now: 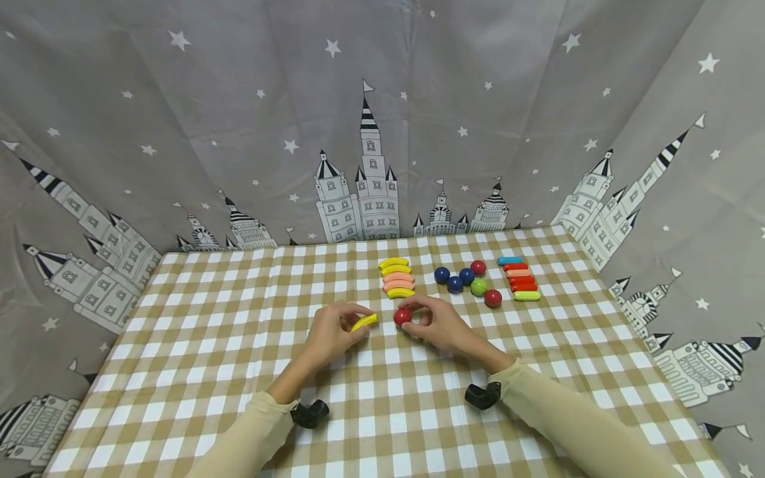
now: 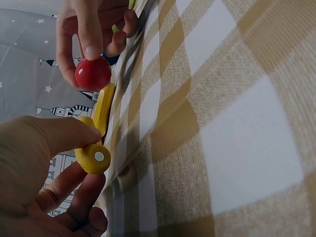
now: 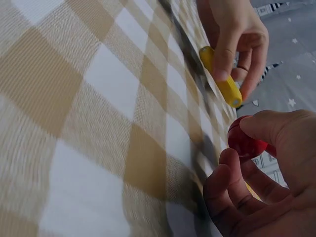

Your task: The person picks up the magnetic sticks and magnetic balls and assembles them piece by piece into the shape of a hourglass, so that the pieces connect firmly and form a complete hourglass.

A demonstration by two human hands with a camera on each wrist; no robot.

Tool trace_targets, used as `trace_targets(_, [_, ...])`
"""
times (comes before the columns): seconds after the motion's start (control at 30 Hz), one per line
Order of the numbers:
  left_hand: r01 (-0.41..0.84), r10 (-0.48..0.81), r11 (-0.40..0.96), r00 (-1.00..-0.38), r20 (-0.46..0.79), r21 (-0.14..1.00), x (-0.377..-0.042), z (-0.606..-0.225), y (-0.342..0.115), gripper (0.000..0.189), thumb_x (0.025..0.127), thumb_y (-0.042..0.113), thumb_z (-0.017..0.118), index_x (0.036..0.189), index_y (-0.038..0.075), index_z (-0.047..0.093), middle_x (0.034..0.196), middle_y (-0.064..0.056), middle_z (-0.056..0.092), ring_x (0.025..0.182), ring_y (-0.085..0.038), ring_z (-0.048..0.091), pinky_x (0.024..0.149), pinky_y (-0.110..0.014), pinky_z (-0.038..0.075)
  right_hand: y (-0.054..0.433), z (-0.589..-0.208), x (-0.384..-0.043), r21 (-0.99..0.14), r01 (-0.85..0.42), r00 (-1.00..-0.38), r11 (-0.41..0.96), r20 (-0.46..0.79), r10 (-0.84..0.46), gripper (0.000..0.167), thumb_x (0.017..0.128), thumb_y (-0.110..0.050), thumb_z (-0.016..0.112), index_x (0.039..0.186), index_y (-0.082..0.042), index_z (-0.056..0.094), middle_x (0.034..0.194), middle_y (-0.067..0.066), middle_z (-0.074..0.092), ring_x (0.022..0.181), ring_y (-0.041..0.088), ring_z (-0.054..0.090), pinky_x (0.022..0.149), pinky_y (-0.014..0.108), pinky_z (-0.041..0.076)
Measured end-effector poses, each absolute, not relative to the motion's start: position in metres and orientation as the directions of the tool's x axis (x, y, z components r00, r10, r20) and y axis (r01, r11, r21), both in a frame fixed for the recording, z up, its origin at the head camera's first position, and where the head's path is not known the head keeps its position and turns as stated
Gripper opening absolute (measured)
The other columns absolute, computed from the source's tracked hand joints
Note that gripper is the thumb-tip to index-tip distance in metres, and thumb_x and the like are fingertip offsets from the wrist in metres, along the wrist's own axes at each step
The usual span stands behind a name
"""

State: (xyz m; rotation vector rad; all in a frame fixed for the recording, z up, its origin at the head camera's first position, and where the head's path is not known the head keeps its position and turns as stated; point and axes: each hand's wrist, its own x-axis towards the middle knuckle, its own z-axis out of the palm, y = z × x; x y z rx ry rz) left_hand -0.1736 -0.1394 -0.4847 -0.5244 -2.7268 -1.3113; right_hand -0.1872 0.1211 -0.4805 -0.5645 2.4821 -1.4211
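Observation:
My left hand (image 1: 333,333) pinches a yellow curved banana-shaped piece (image 1: 364,322) between thumb and fingers. In the left wrist view, a pale round spot marks the end of this yellow piece (image 2: 94,159). Just to its right, my right hand (image 1: 441,325) holds a glossy red ball (image 1: 402,317) with thumb and fingertips. The right wrist view shows the red ball (image 3: 245,139) close to the near end of the yellow piece (image 3: 220,79), with a gap between them. Directly behind both hands lies a stack-like row of yellow and pink curved pieces (image 1: 397,279).
Right of the curved pieces sit three blue balls (image 1: 455,284), a green ball (image 1: 479,287) and two red balls (image 1: 493,298). Farther right is a row of several short coloured sticks (image 1: 522,282). A checked cloth (image 1: 209,358) covers the table; a grey castle-print curtain (image 1: 239,133) stands behind.

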Motion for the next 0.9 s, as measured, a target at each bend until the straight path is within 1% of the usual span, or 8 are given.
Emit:
trace_targets(0.2, [0.310,0.261,0.591,-0.947,0.188,0.744,-0.172,-0.483,-0.141,0.027,0.080,0.002,0.085,0.104,0.014,0.081,0.087,-0.002,0.068,0.070,-0.013,0.060,0.064,-0.027,0.050,0.109,-0.482,-0.188,-0.842,-0.215,-0.907,0.495,-0.015,-0.420,0.034,0.092,-0.017,0.079,0.124,-0.017,0.070,0.113,-0.001,0.071,0.072,0.012,0.059,0.065,0.026,0.049])
trace_targets(0.43, [0.315,0.269,0.592,-0.945,0.186,0.742,-0.172,-0.484,-0.140,0.026,0.080,0.002,0.084,0.104,0.012,0.080,0.087,-0.002,0.069,0.069,-0.013,0.060,0.064,-0.027,0.051,0.099,-0.482,-0.189,-0.851,-0.193,-0.910,0.489,-0.031,-0.413,0.032,0.091,-0.017,0.079,0.122,-0.019,0.071,0.112,-0.003,0.071,0.072,0.016,0.057,0.065,0.028,0.047])
trace_targets(0.7, [0.294,0.283,0.598,-0.948,0.147,0.746,-0.172,-0.483,-0.135,0.026,0.081,0.000,0.081,0.105,0.010,0.079,0.090,-0.003,0.071,0.072,-0.014,0.064,0.066,-0.027,0.053,0.093,-0.484,-0.190,-0.855,-0.198,-0.906,0.480,-0.028,-0.423,0.032,0.092,-0.018,0.079,0.122,-0.018,0.071,0.110,-0.004,0.070,0.072,0.017,0.055,0.064,0.027,0.045])
trace_targets(0.9, [0.296,0.298,0.593,-0.944,0.138,0.749,-0.173,-0.483,-0.133,0.023,0.082,0.001,0.083,0.105,0.007,0.079,0.093,-0.005,0.075,0.073,-0.016,0.064,0.065,-0.026,0.052,0.093,-0.485,-0.190,-0.846,-0.207,-0.905,0.491,-0.025,-0.424,0.032,0.091,-0.017,0.080,0.122,-0.019,0.071,0.111,-0.003,0.068,0.069,0.015,0.055,0.062,0.026,0.045])
